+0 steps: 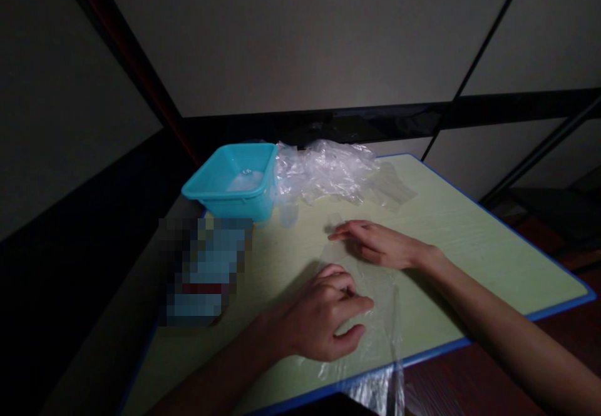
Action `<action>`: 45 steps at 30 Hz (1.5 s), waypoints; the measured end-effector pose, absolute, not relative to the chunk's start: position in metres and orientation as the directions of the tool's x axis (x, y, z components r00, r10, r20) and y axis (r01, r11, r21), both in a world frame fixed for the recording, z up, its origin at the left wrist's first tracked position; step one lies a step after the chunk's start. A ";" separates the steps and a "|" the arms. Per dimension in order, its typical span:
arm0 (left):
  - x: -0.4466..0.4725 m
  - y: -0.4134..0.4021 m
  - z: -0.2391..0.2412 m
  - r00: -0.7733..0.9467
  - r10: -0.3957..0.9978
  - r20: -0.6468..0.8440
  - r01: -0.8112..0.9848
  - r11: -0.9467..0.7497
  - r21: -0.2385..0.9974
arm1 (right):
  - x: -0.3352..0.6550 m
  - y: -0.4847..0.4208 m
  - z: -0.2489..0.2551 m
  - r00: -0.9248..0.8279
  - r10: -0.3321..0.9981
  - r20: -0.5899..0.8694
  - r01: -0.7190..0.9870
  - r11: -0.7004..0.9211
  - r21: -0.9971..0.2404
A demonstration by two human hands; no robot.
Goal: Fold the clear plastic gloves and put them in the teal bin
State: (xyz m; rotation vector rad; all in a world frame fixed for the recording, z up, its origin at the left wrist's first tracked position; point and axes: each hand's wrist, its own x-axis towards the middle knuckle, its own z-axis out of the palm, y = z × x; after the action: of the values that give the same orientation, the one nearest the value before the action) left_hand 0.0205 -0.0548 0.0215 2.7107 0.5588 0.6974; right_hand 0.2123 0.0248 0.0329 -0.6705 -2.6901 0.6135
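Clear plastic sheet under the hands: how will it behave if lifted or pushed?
Probably floppy: the plastic sheet droops over the table edge. Likely very light, being thin and see-through. May wrinkle when pushed, like the plastic heap by the basin.

1. Can't identify whatever sits under the pixelated patch (204, 272) at the table's (469, 234) left edge.
2. Can't trace the clear plastic sheet's (382, 316) outline: partly under left hand (323, 316) and right hand (375, 244), lower end cut off at frame bottom.
3. Can't tell whether the left hand's curled fingers (350, 306) pinch the sheet.
4. Can't identify pale contents of teal basin (235, 178).
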 end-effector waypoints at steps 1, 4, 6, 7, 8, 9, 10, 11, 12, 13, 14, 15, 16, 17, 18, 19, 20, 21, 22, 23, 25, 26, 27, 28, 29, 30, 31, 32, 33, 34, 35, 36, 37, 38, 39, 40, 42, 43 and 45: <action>0.021 -0.055 0.022 0.813 0.429 0.395 0.293 -0.886 0.359 | 0.211 0.024 0.033 -0.851 0.492 0.183 0.366 0.805 -0.467; 0.022 -0.057 0.023 0.828 0.413 0.379 0.287 -0.893 0.345 | 0.206 0.020 0.035 -0.869 0.462 0.177 0.345 0.822 -0.453; 0.023 -0.058 0.023 0.834 0.398 0.382 0.275 -0.900 0.338 | 0.202 0.017 0.035 -0.882 0.439 0.171 0.330 0.834 -0.443; 0.024 -0.058 0.023 0.837 0.388 0.385 0.264 -0.904 0.337 | 0.201 0.015 0.035 -0.888 0.428 0.170 0.320 0.839 -0.441; 0.024 -0.059 0.023 0.841 0.378 0.388 0.252 -0.907 0.337 | 0.199 0.014 0.035 -0.894 0.415 0.168 0.309 0.843 -0.441; 0.025 -0.060 0.022 0.844 0.370 0.389 0.242 -0.909 0.339 | 0.198 0.013 0.034 -0.901 0.402 0.165 0.297 0.846 -0.443; 0.026 -0.060 0.022 0.847 0.365 0.387 0.236 -0.910 0.341 | 0.196 0.012 0.034 -0.907 0.389 0.162 0.285 0.849 -0.444; 0.026 -0.061 0.020 0.848 0.363 0.385 0.234 -0.910 0.343 | 0.195 0.011 0.033 -0.913 0.376 0.160 0.273 0.853 -0.445; 0.027 -0.062 0.019 0.849 0.364 0.383 0.235 -0.910 0.343 | 0.193 0.010 0.032 -0.918 0.363 0.160 0.261 0.857 -0.444; 0.028 -0.062 0.018 0.847 0.367 0.385 0.240 -0.909 0.340 | 0.192 0.009 0.032 -0.922 0.351 0.161 0.251 0.862 -0.441; 0.029 -0.063 0.016 0.845 0.367 0.388 0.242 -0.910 0.335 | 0.190 0.008 0.032 -0.926 0.340 0.165 0.240 0.865 -0.440; 0.029 -0.064 0.015 0.844 0.364 0.394 0.239 -0.913 0.331 | 0.188 0.006 0.031 -0.928 0.331 0.170 0.228 0.867 -0.442; 0.030 -0.064 0.014 0.841 0.361 0.403 0.234 -0.914 0.330 | 0.186 0.005 0.031 -0.930 0.322 0.176 0.215 0.866 -0.451; 0.030 -0.065 0.014 0.837 0.357 0.415 0.225 -0.915 0.334 | 0.185 0.004 0.031 -0.931 0.316 0.184 0.200 0.861 -0.467; 0.031 -0.066 0.014 0.830 0.354 0.431 0.213 -0.916 0.341 | 0.184 0.004 0.031 -0.931 0.310 0.192 0.183 0.853 -0.488; 0.031 -0.066 0.015 0.820 0.351 0.452 0.199 -0.916 0.349 | 0.184 0.003 0.032 -0.930 0.305 0.203 0.165 0.842 -0.513; 0.031 -0.066 0.016 0.806 0.348 0.479 0.182 -0.916 0.359 | 0.185 0.004 0.032 -0.927 0.309 0.215 0.150 0.827 -0.541; 0.030 -0.066 0.018 0.785 0.348 0.512 0.167 -0.915 0.368 | 0.187 0.005 0.032 -0.917 0.326 0.229 0.145 0.809 -0.570; 0.029 -0.064 0.021 0.758 0.358 0.546 0.160 -0.913 0.376 | 0.190 0.006 0.033 -0.900 0.358 0.250 0.147 0.787 -0.599; 0.027 -0.062 0.022 0.718 0.384 0.580 0.174 -0.907 0.384 | 0.194 0.009 0.033 -0.869 0.409 0.278 0.153 0.757 -0.635; 0.022 -0.055 0.024 0.592 0.498 0.634 0.281 -0.865 0.416 | 0.202 0.015 0.033 -0.759 0.556 0.339 0.162 0.665 -0.729; 0.018 -0.050 0.024 0.504 0.576 0.644 0.367 -0.818 0.444 | 0.206 0.019 0.033 -0.685 0.641 0.346 0.159 0.595 -0.788; 0.015 -0.045 0.022 0.406 0.655 0.638 0.456 -0.750 0.479 | 0.209 0.023 0.032 -0.613 0.720 0.325 0.157 0.515 -0.843; 0.010 -0.039 0.019 0.305 0.721 0.622 0.525 -0.672 0.522 | 0.211 0.026 0.032 -0.550 0.787 0.279 0.160 0.427 -0.890; 0.006 -0.033 0.016 0.227 0.772 0.593 0.572 -0.599 0.561 | 0.213 0.029 0.031 -0.499 0.839 0.217 0.170 0.340 -0.925; 0.002 -0.027 0.013 0.176 0.807 0.563 0.610 -0.538 0.581 | 0.214 0.032 0.029 -0.461 0.874 0.152 0.186 0.262 -0.947; -0.001 -0.023 0.010 0.151 0.835 0.529 0.640 -0.491 0.592 | 0.215 0.034 0.028 -0.435 0.895 0.093 0.201 0.198 -0.959; -0.004 -0.019 0.007 0.133 0.856 0.499 0.666 -0.450 0.595 | 0.215 0.036 0.026 -0.420 0.906 0.046 0.215 0.149 -0.965; -0.006 -0.017 0.005 0.126 0.871 0.475 0.690 -0.421 0.589 | 0.214 0.037 0.025 -0.413 0.911 0.012 0.225 0.115 -0.967; -0.008 -0.015 0.004 0.122 0.878 0.462 0.711 -0.402 0.577 | 0.214 0.038 0.023 -0.411 0.911 -0.009 0.232 0.095 -0.968; -0.009 -0.014 0.003 0.123 0.879 0.460 0.731 -0.394 0.558 | 0.213 0.039 0.022 -0.410 0.912 -0.018 0.235 0.087 -0.968; -0.009 -0.014 0.003 0.129 0.876 0.465 0.748 -0.394 0.534 | 0.213 0.039 0.020 -0.409 0.912 -0.017 0.237 0.089 -0.968; -0.009 -0.014 0.003 0.137 0.869 0.474 0.762 -0.399 0.510 | 0.213 0.040 0.019 -0.406 0.914 -0.009 0.237 0.096 -0.967; -0.009 -0.014 0.003 0.148 0.863 0.483 0.772 -0.406 0.489 | 0.213 0.041 0.019 -0.399 0.917 0.004 0.235 0.107 -0.966; -0.009 -0.014 0.003 0.157 0.858 0.489 0.779 -0.412 0.473 | 0.214 0.042 0.018 -0.392 0.920 0.022 0.232 0.122 -0.965; -0.008 -0.014 0.002 0.165 0.856 0.489 0.785 -0.414 0.461 | 0.214 0.043 0.017 -0.386 0.922 0.041 0.231 0.140 -0.963; -0.008 -0.012 0.002 0.167 0.857 0.487 0.794 -0.410 0.450 | 0.216 0.045 0.015 -0.376 0.922 0.090 0.227 0.185 -0.956; -0.009 -0.011 0.002 0.165 0.859 0.485 0.800 -0.404 0.443 | 0.216 0.046 0.014 -0.368 0.922 0.123 0.223 0.216 -0.951; -0.009 -0.010 0.001 0.157 0.864 0.478 0.814 -0.388 0.433 | 0.216 0.047 0.013 -0.347 0.918 0.192 0.212 0.276 -0.937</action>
State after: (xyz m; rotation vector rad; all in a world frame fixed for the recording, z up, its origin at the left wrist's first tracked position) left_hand -0.0092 -0.0099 0.0014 2.3325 1.6946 1.0482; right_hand 0.2164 0.0472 0.0125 -1.0335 -1.7502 1.1170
